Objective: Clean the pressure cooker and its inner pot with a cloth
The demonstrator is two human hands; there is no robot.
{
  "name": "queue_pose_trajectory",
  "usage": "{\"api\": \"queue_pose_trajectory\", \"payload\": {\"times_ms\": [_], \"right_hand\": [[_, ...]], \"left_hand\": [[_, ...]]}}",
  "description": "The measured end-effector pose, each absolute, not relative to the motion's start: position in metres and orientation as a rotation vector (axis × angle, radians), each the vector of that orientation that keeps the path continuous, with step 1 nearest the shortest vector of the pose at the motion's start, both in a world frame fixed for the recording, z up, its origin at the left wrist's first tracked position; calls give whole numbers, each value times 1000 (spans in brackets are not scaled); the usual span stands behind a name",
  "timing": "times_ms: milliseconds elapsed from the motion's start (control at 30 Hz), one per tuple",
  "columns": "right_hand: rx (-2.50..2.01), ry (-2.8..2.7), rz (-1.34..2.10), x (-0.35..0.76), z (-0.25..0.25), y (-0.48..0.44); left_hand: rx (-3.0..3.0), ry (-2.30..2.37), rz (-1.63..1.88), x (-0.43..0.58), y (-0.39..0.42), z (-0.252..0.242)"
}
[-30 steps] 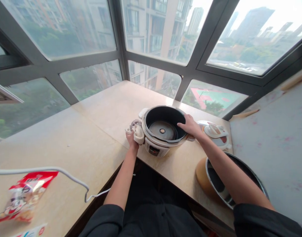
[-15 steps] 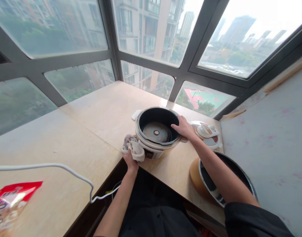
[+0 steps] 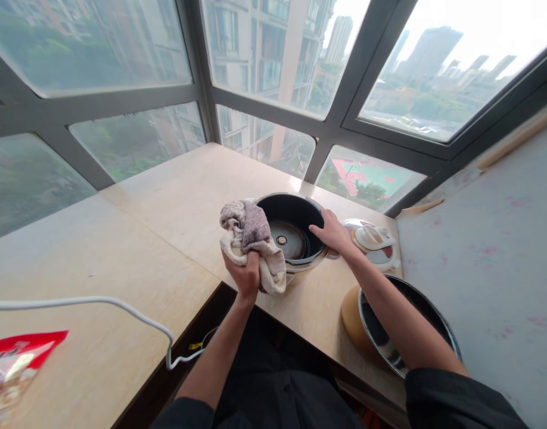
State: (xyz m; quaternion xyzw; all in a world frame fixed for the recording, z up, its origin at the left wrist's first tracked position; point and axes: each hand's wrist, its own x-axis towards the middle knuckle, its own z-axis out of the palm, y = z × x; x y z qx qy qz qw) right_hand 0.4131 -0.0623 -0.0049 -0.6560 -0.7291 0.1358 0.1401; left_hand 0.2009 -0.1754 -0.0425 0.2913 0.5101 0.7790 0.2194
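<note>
An open rice cooker body [image 3: 300, 208] with a dark inner well stands on the beige counter [image 3: 166, 238] by the window. My left hand [image 3: 244, 277] is closed on a crumpled grey and cream cloth [image 3: 251, 238], held up in front of the cooker's left side and hiding part of it. My right hand [image 3: 331, 232] rests on the cooker's right rim, fingers curled over the edge.
The cooker's white lid [image 3: 374, 241] lies just right of it. A metal inner pot [image 3: 401, 333] sits at the counter's near right. A white cable [image 3: 99, 304] runs across the left counter, with a red snack bag [image 3: 14, 363] at the far left. Windows ring the counter.
My left hand has lifted the cloth from the cooker's lower left side up in front of its rim. The right hand stays on the rim.
</note>
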Motion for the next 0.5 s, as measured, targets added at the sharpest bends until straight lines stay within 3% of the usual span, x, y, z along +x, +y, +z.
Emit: {"api": "queue_pose_trajectory", "payload": {"times_ms": [233,500], "right_hand": [[-1913,-2115,373,413,-5,-63],[-1920,-2094,326,412,-6,-64]], "left_hand": [[632,1207,2114,155,-101,-34],[491,923,2100,130,-65,-80]]}}
